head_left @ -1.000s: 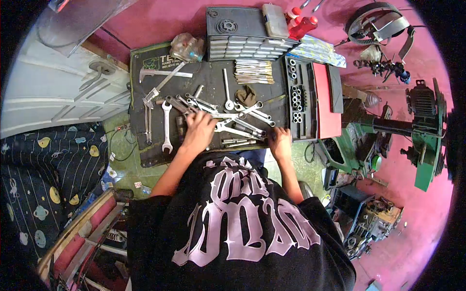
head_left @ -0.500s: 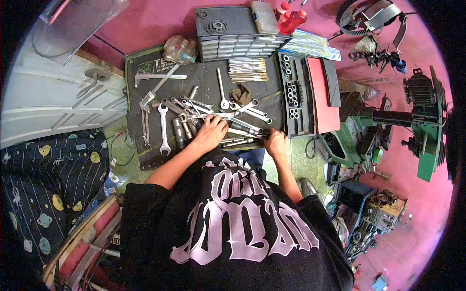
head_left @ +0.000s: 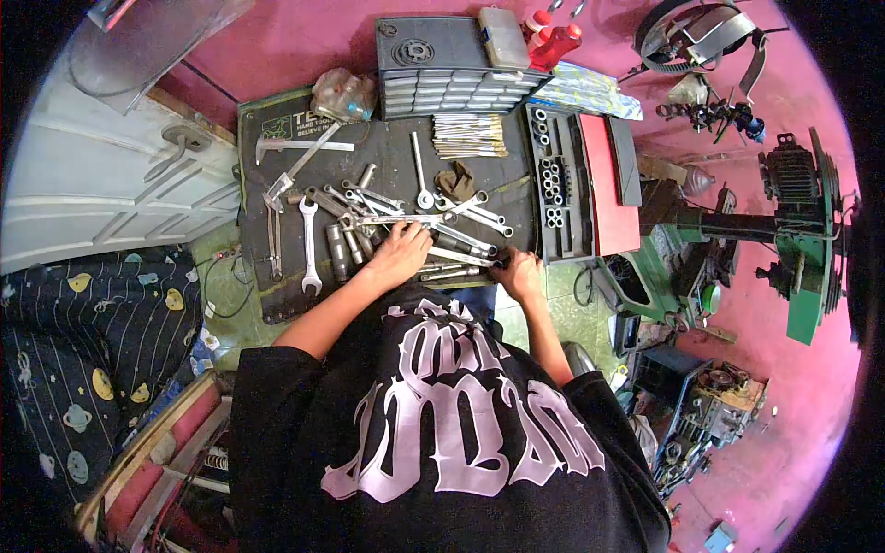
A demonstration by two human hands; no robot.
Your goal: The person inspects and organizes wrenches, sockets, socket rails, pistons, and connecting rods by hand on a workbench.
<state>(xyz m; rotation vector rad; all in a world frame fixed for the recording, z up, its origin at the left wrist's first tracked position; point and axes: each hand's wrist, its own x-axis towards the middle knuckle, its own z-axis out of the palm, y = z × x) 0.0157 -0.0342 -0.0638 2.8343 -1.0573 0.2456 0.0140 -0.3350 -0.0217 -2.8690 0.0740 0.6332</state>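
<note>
My left hand (head_left: 401,256) rests on a heap of metal wrenches, its fingers spread over a long combination wrench (head_left: 392,220). At the heap's right end, my right hand (head_left: 524,274) has its fingers pinched together at a small dark piece (head_left: 501,263), too hidden to name. A wrench (head_left: 461,257) lies between the two hands, its right end close to the right fingers. Long sockets (head_left: 339,253) stand left of my left hand, beside a large open-end wrench (head_left: 310,247). A ratchet (head_left: 423,184) and a brown rag (head_left: 454,181) lie beyond the heap.
Calipers (head_left: 293,175) lie at the dark mat's left. Behind are a plastic bag (head_left: 343,94), a drawer cabinet (head_left: 452,90) and a row of thin rods (head_left: 468,136). A socket tray (head_left: 564,235) sits right, before a green machine (head_left: 807,304). A white door (head_left: 120,175) stands left.
The view has shifted very slightly. My right hand has moved a little down, its fingers still at the dark piece. My left hand stays on the wrenches.
</note>
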